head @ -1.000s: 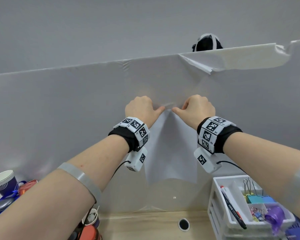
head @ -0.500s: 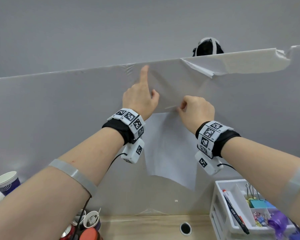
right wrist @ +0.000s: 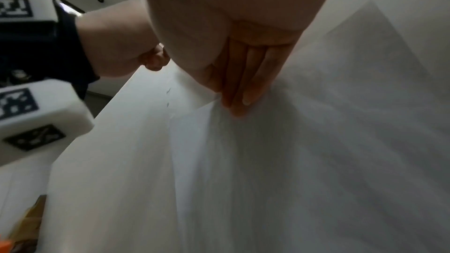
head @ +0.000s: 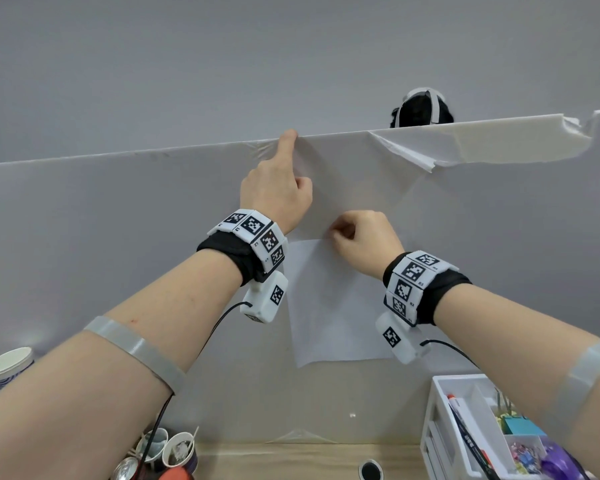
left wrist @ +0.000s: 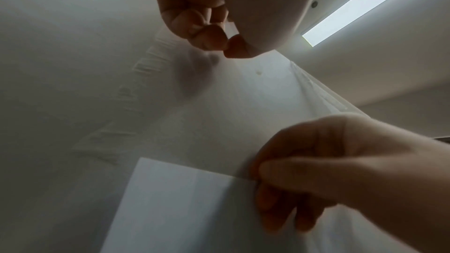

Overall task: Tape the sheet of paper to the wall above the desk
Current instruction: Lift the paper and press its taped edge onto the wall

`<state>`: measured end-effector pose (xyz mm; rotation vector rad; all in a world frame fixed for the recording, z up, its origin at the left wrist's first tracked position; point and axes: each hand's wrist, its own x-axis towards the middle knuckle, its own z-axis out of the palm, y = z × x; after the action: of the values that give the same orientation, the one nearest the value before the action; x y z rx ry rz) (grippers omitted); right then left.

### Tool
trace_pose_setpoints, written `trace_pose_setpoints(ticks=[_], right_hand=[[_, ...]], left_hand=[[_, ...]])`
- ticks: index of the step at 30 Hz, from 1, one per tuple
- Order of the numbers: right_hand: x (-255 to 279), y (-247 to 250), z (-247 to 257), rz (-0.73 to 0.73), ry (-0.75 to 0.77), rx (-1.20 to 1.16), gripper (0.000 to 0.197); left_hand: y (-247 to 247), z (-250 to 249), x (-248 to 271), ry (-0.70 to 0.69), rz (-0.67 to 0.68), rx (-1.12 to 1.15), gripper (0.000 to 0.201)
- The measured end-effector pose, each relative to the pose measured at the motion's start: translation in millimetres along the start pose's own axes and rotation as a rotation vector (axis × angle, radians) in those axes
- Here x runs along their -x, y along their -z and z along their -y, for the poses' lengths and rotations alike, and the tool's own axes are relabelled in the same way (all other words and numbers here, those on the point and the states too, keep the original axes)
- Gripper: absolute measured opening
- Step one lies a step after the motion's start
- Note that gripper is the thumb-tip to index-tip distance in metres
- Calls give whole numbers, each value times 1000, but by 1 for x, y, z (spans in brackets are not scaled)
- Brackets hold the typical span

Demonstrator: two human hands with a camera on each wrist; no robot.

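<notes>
The white sheet of paper (head: 329, 299) hangs flat against the grey partition wall (head: 118, 237) above the desk. My right hand (head: 357, 237) is at the sheet's top edge, fingers curled, pinching it against the wall; the left wrist view shows the thumb lying over the paper (left wrist: 182, 209). My left hand (head: 278, 192) is higher, with its index fingertip (head: 288, 136) straight and pressing on the wall's top edge and the other fingers curled. Any tape is too clear to make out. In the right wrist view my curled fingers (right wrist: 243, 84) press on the paper (right wrist: 194, 161).
A white organiser tray (head: 440, 410) with pens and clips stands at the lower right. Paper cups (head: 6, 365) and cans crowd the lower left. Film on the wall is torn at the top right (head: 465, 147). A person's head (head: 420, 110) shows behind the partition.
My left hand left the paper's top edge and ran its index finger up the wall to the top edge. The right hand stayed on the paper, which now hangs straighter.
</notes>
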<state>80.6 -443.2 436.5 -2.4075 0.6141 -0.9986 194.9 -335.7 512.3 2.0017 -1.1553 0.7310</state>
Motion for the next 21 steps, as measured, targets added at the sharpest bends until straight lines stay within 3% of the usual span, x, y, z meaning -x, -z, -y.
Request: trace_pose_setpoints(ticks=[4, 10, 16, 21], right_hand=[[-6, 3, -1, -83, -113, -156, 15], [0, -5, 1, 41, -63, -60, 20], [-3, 7, -7, -122, -122, -116, 18], [0, 5, -8, -139, -128, -129, 16]], left_hand=[[1, 5, 0, -8, -1, -3, 66], [0, 6, 1, -5, -8, 20, 67], [1, 7, 2, -6, 15, 2, 70], [1, 7, 3, -4, 31, -7, 71]])
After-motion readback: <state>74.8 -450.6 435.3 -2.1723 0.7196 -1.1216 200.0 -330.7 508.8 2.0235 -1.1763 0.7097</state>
